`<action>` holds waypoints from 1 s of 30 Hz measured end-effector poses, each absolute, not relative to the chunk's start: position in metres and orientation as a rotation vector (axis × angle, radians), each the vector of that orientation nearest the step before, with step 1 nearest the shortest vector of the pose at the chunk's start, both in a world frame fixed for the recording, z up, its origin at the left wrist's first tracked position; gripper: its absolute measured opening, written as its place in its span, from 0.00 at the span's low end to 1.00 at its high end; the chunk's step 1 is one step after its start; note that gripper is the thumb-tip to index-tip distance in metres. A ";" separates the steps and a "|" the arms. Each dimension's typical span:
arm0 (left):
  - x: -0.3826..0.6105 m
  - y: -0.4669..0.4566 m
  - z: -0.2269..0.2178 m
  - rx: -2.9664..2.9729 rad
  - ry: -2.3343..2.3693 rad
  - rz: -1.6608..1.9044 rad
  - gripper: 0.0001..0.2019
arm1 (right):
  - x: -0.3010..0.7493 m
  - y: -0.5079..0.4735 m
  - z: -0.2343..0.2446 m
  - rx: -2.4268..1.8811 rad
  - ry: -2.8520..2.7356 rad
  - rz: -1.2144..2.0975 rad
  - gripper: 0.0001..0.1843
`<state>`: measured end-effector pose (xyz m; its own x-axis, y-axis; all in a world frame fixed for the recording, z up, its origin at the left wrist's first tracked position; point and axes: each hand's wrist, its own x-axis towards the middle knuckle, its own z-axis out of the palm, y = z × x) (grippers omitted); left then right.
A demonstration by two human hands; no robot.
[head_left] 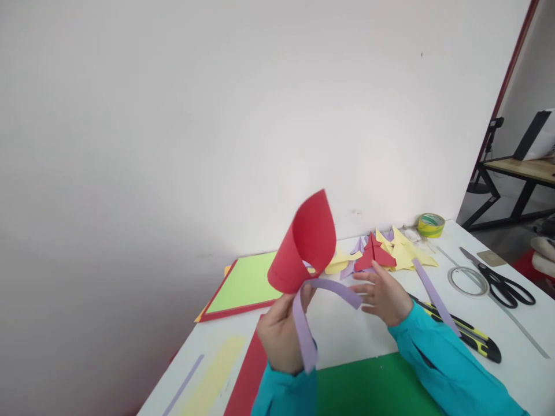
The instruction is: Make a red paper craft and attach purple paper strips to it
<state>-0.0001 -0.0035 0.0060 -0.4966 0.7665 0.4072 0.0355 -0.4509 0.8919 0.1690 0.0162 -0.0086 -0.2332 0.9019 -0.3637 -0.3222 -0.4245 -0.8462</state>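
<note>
My left hand (281,335) pinches a rolled loop of red paper (284,260) at its lower edge and holds it up above the table. A curved purple paper strip (332,286) is pinched there too; one end arches to the right and the other hangs down over the hand. My right hand (381,293) is off to the right with its fingers apart, close to the strip's right end, holding nothing. Whether the strip is fixed to the red paper is hidden by my left fingers.
Folded paper shapes (375,254) lie along the wall. On the right are a yellow-black utility knife (477,341), another purple strip (436,297), scissors (505,283), a tape ring (468,281) and yellow-green tape (430,225). Green paper (373,384) and a stack of coloured sheets (243,286) lie nearer and left.
</note>
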 end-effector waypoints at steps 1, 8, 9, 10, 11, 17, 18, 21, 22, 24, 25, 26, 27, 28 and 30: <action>0.002 0.000 0.009 1.050 1.175 1.958 0.08 | 0.168 0.020 -0.005 -1.148 -0.765 1.768 0.32; 0.004 0.010 0.009 1.054 1.001 1.517 0.06 | 0.173 0.001 0.006 -0.854 -1.300 1.517 0.34; 0.004 0.009 0.008 1.132 1.017 1.484 0.06 | 0.172 -0.002 0.007 -0.866 -1.382 1.472 0.35; 0.004 0.009 0.008 1.215 1.036 1.464 0.05 | 0.171 -0.004 0.008 -0.890 -1.447 1.425 0.36; 0.005 0.008 0.008 1.294 1.059 1.455 0.05 | 0.169 -0.006 0.009 -0.914 -1.493 1.390 0.36; 0.007 0.002 0.012 1.622 1.056 1.457 0.05 | 0.167 -0.008 0.015 -0.901 -1.573 1.357 0.37; 0.007 0.002 0.012 1.664 1.033 1.453 0.05 | 0.167 -0.008 0.014 -0.884 -1.567 1.369 0.36; 0.007 0.002 0.011 1.829 0.954 1.457 0.08 | 0.164 -0.004 0.008 -0.795 -1.403 1.528 0.36; 0.006 0.003 0.011 1.915 0.922 1.469 0.10 | 0.162 -0.003 0.005 -0.758 -1.292 1.582 0.34; 0.005 0.003 0.010 2.109 0.850 1.513 0.13 | 0.157 0.002 0.000 -0.690 -1.056 1.588 0.30; 0.004 0.003 0.010 2.203 0.810 1.538 0.14 | 0.154 0.005 -0.003 -0.665 -0.964 1.540 0.27; 0.003 0.003 0.010 2.283 0.771 1.567 0.15 | 0.151 0.008 -0.005 -0.642 -0.899 1.479 0.26; 0.002 0.003 0.010 2.344 0.737 1.601 0.16 | 0.149 0.010 -0.008 -0.617 -0.858 1.424 0.25; 0.001 0.003 0.011 2.395 0.708 1.632 0.17 | 0.148 0.012 -0.011 -0.596 -0.842 1.405 0.25; 0.000 0.002 0.012 2.472 0.664 1.693 0.18 | 0.148 0.014 -0.016 -0.589 -0.860 1.473 0.23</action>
<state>-0.0005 0.0018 0.0116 0.2985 0.3879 0.8720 0.3084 -0.9039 0.2965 0.1484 0.0139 -0.0162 -0.1003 0.9857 0.1352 -0.6026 0.0480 -0.7966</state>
